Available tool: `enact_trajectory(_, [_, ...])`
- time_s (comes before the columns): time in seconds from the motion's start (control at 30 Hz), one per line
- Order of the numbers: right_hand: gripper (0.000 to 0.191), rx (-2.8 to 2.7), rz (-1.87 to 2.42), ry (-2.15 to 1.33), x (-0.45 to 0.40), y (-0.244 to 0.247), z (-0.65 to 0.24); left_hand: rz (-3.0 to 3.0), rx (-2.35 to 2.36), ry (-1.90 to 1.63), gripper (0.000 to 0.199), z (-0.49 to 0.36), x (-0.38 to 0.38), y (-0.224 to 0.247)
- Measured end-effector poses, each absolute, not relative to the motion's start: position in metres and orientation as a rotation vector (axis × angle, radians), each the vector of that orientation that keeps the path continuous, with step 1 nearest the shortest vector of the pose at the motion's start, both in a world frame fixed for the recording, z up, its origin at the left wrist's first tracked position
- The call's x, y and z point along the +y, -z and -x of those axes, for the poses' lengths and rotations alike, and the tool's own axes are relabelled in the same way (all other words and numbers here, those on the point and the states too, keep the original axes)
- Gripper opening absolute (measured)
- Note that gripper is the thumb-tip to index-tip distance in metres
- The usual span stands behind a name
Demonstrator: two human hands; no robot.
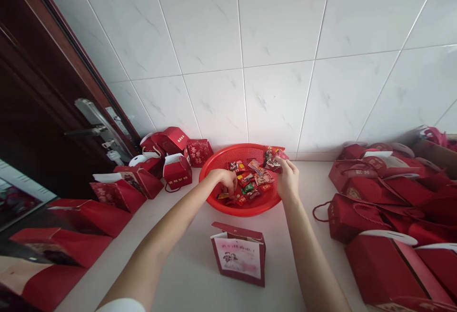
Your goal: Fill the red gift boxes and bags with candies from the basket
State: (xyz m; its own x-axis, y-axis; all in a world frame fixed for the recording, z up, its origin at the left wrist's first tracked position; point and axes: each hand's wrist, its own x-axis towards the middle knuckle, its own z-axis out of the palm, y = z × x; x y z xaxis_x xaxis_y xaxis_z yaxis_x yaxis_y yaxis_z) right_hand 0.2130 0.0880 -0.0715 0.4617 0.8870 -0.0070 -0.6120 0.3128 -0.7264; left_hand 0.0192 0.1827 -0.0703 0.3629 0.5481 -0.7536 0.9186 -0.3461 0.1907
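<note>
A red plastic mesh basket [238,213] holds several wrapped candies [262,178] in red, black, green and pale wrappers. My left hand [225,182] reaches down into the basket's left side, fingers curled among the candies; what lies between the fingertips is hidden. Over the right rim, my right hand [288,175] pinches some wrapped candies [273,158] in dark and red wrappers. Between my forearms, in front of the basket, stands a red gift box [238,256] with a picture of a couple on its front and its top flap raised.
Red gift boxes [177,171] line the left side of the white tabletop [185,264]. More boxes [383,264], some with rope handles, crowd the right side. A tiled wall [274,98] rises behind. At the left is a dark door with a metal handle [96,121] and keys.
</note>
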Motion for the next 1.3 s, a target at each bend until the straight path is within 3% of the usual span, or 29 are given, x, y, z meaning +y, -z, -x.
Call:
enact_trajectory(0.2, [0.017, -0.410, 0.722, -1.047, 0.088, 0.070, -0.212, -2.007, 1.312, 0.805, 0.028, -0.021, 0.177, 0.069])
enact_trajectory(0.5, [0.016, -0.412, 0.703, -1.055, 0.088, 0.071, -0.212, -2.164, 1.417, 0.505, 0.027, -0.020, 0.175, 0.063])
enact_trajectory(0.7, [0.015, -0.427, 0.703, -1.065, 0.087, 0.072, -0.213, -2.124, 1.202, 0.662, 0.036, -0.029, 0.171, 0.061])
enact_trajectory(0.9, [0.014, -0.437, 0.707, -1.063, 0.089, 0.072, -0.214, -2.157, 1.203, 0.757, 0.032, -0.033, 0.164, 0.067])
enact_trajectory(1.3, [0.015, -0.450, 0.711, -1.052, 0.089, 0.072, -0.214, -2.184, 1.420, 0.469, 0.021, -0.022, 0.172, 0.065])
